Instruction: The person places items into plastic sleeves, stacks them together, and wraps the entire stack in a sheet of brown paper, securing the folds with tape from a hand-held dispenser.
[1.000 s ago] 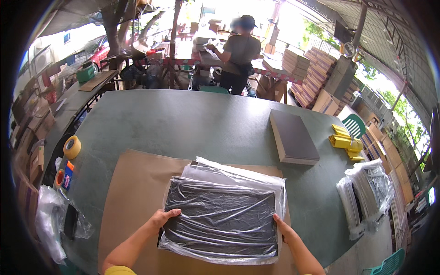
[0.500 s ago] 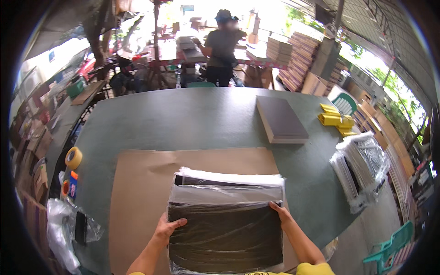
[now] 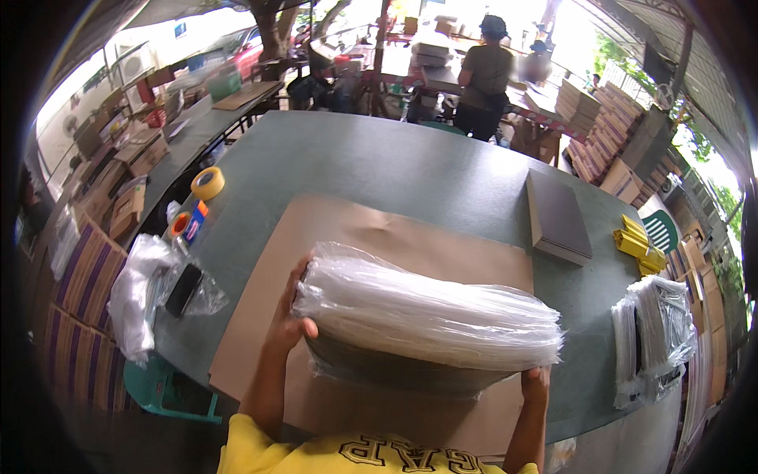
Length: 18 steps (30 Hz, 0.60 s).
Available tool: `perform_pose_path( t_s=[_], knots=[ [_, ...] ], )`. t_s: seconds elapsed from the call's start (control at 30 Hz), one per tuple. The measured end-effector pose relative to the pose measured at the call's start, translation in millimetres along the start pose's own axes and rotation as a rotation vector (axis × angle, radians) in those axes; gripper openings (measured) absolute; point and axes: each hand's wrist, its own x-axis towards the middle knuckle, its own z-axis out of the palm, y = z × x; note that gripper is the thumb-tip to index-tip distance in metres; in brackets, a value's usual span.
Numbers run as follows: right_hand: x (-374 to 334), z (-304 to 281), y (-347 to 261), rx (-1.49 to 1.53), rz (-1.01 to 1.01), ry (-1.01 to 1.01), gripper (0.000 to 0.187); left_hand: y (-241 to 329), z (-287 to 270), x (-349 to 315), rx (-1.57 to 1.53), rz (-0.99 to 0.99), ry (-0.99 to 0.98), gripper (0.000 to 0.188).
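Note:
Between my two hands is a thick stack of flat, dark sheets in clear plastic sleeves [image 3: 430,312], lifted and tilted so its layered plastic edge faces up. My left hand [image 3: 294,312] grips its left end, thumb on the near face. At the right end, the fingers of my right hand [image 3: 537,378] hold the lower corner, partly hidden by the plastic. Under the stack, a large sheet of brown paper [image 3: 379,225] lies on the green table [image 3: 355,158].
A dark-topped board stack [image 3: 560,213], yellow bundles [image 3: 641,246] and another plastic-sleeved pile [image 3: 651,336] sit on the right. Leftward are tape rolls [image 3: 208,183] and plastic bags [image 3: 142,296]. A green chair [image 3: 170,391] stands below. Beyond the table, a person [image 3: 485,79] stands.
The sleeved stack has been raised and tipped, turning its layered edge into view. Both hands have moved with it, and the whole view has swung leftward.

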Motion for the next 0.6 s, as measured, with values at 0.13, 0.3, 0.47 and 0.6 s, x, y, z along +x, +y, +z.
perform_pose_path(
  t_s=[0.13,0.3,0.47,0.6],
  knots=[
    [-13,16,4,0.039,0.026,0.062,0.1,26,2,-9,0.142,-0.015,-0.015,0.108],
    [-36,46,-27,0.172,0.129,0.138,0.098,36,4,-30,0.002,-0.085,0.008,0.102],
    [-47,44,-51,0.193,0.177,-0.014,0.094,39,-15,-53,-0.008,-0.155,-0.049,0.099],
    [-43,59,-61,0.229,0.165,0.003,0.09,40,3,-48,-0.09,-0.1,0.014,0.088]
  ],
)
